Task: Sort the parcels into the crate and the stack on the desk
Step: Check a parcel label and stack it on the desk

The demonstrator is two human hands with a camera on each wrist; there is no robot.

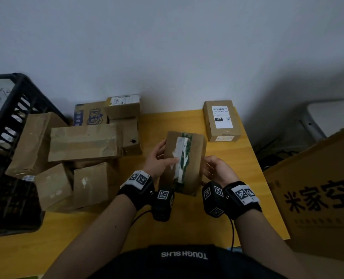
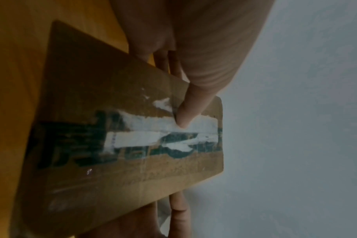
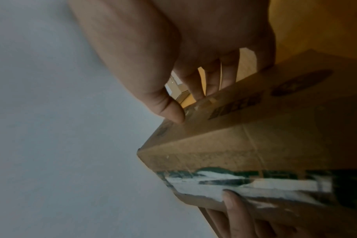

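The left hand [image 1: 157,160] is gripping the left side of an oblong cardboard parcel [image 1: 184,162], its thumb [image 2: 185,116] lying across the top face and pressing on the torn white label, the other fingers curling behind the far edge; the right hand [image 1: 217,170] is clasping the parcel's right side, thumb [image 3: 171,111] on the upper edge and fingers wrapping underneath; the parcel is being held between the two hands above the yellow wooden desk [image 1: 237,168], its matte brown face carrying a strip of glossy green-printed tape and ragged paper remnants; behind it, near the desk's far right corner, a smaller flat box [image 1: 221,120] with a crisp white shipping label is lying flat; to the left a loose heap of dented, tape-wrapped cartons [image 1: 82,143] is crowding the desk; at the left edge a black slatted plastic crate [image 1: 10,109] is standing; on the right a large printed carton [image 1: 318,194] is leaning in.
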